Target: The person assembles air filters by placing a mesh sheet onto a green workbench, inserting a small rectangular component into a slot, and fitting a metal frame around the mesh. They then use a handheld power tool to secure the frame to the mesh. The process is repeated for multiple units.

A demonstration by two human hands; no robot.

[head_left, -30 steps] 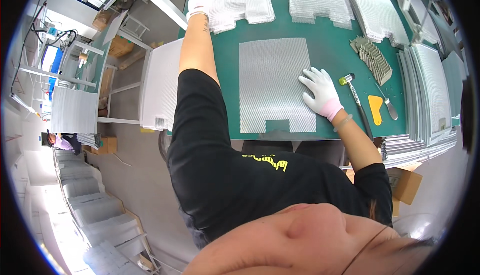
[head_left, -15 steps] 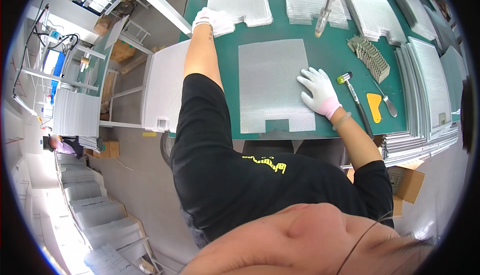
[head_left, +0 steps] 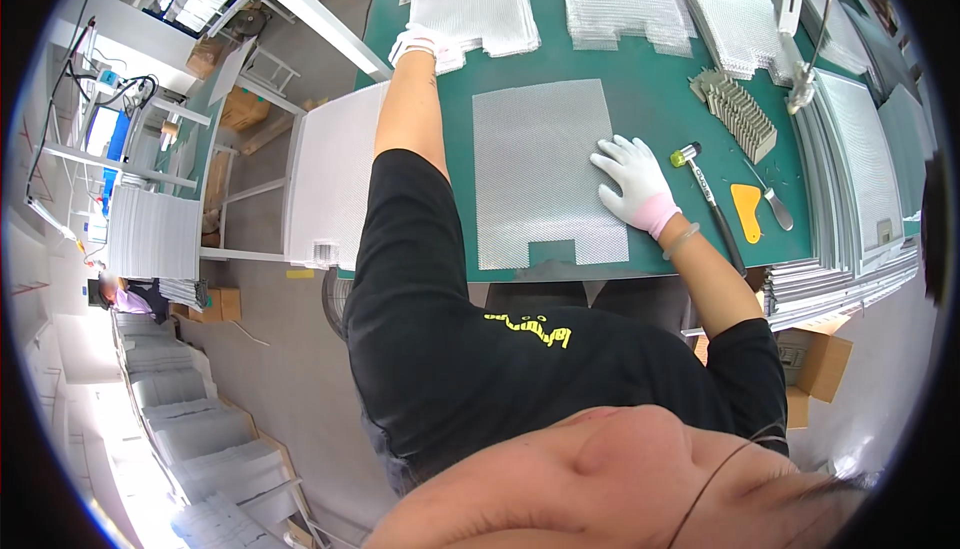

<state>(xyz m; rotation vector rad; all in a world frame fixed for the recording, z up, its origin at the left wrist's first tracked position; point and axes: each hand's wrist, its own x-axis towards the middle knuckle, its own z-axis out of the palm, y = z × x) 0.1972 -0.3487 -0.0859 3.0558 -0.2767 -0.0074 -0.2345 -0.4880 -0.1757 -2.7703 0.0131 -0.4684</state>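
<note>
Green table (head_left: pixel 650 89), grey floor (head_left: pixel 270 379)
Right hand (head_left: pixel 635 184) spread wide on near-edge mesh (head_left: pixel 535 169); left hand (head_left: pixel 415 41) by left edge, fingers unclear.

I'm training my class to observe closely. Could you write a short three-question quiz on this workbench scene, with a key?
1. True or false: the right hand, fingers spread, lies over the right edge of the single mesh sheet.
2. Short answer: which hand is at the far-left mesh stack on the green table?
3. Multiple choice: the flat scraper between the hammer and the spatula is: A red; B yellow; C blue.

Key: 1. True. 2. The left hand. 3. B.
</note>
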